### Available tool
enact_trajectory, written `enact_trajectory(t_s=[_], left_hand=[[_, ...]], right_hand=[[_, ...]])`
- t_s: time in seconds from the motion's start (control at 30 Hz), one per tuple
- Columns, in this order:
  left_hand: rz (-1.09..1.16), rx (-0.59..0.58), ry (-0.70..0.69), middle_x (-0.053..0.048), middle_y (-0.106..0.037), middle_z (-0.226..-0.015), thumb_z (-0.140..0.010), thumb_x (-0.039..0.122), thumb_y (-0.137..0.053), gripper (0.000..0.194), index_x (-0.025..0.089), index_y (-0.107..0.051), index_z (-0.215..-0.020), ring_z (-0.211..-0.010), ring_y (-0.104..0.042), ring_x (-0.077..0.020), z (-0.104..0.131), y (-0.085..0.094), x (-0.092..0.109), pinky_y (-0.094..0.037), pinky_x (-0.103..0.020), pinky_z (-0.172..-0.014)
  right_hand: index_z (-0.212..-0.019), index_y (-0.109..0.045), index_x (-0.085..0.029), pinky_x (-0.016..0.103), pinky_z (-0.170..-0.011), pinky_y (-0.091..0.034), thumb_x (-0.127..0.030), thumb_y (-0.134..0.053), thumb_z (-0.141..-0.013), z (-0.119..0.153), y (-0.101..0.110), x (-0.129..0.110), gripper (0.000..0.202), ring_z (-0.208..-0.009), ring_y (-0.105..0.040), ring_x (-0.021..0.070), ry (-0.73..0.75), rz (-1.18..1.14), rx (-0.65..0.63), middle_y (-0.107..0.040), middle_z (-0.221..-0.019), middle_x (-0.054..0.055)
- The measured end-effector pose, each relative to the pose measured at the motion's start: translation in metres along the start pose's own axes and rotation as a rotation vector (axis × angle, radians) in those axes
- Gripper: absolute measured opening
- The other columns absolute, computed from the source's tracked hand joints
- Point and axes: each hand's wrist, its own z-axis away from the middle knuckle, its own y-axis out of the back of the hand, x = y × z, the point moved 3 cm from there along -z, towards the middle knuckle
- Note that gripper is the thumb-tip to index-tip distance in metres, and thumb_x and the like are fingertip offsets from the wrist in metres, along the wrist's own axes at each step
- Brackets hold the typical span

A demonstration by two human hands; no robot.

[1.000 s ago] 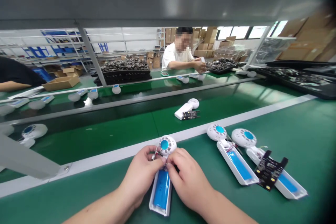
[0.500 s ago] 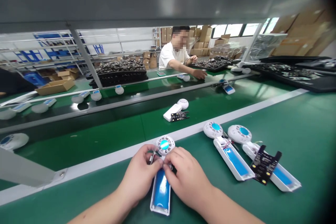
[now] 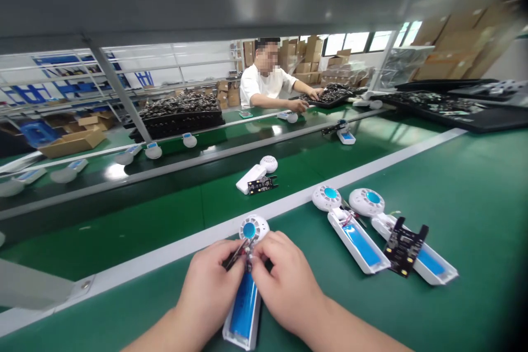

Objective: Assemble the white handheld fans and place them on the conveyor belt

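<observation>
Both hands have slid slightly left and nearer the camera since a second ago, and the white fan half-shell they work on now lies more tilted, its round head pointing up and to the right. The left hand (image 3: 212, 286) pinches thin dark wires (image 3: 236, 253) between thumb and fingertips, just below the fan's round head. The right hand (image 3: 284, 283) closes its fingertips on the same spot from the other side, so the two hands nearly touch. Beneath them lies the open handheld fan (image 3: 245, 286), white, with a blue battery in its handle and a blue hub in its grille, resting on the green table (image 3: 474, 203).

To the right, well apart from the hands, two more open fans (image 3: 350, 228) lie side by side; a black circuit board (image 3: 404, 245) rests across the farther one. Beyond the table's white edge, a green conveyor belt (image 3: 165, 209) carries another white fan with a small black board (image 3: 258, 176). Across the belt, a person in a white shirt (image 3: 264, 82) reaches into a black tray of parts (image 3: 334, 96).
</observation>
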Motion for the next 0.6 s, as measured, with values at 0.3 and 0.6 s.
enact_trajectory(t_s=[0.3,0.6], left_hand=[[-0.239,0.106,-0.452,0.000,-0.077,-0.092,-0.086,0.017,-0.063,0.021,0.028,-0.076,-0.099,-0.080,-0.073,-0.0150,0.0040,-0.0028,0.0014,-0.060,-0.023,-0.074],[-0.302,0.179,-0.640,-0.004,-0.077,-0.091,-0.087,0.013,-0.061,0.016,0.020,-0.073,-0.094,-0.080,-0.074,-0.0152,0.0059,-0.0014,0.0025,-0.061,-0.023,-0.073]], right_hand=[[-0.065,-0.047,-0.019,0.030,-0.069,-0.035,-0.010,-0.053,-0.080,-0.0002,-0.0013,0.0017,0.019,-0.074,-0.051,0.0166,-0.141,-0.006,-0.006,-0.057,-0.072,0.000],[-0.059,-0.039,-0.019,0.028,-0.064,-0.032,-0.006,-0.052,-0.075,-0.0015,0.0020,0.0030,0.024,-0.069,-0.048,0.0146,-0.162,-0.035,-0.079,-0.054,-0.066,-0.002]])
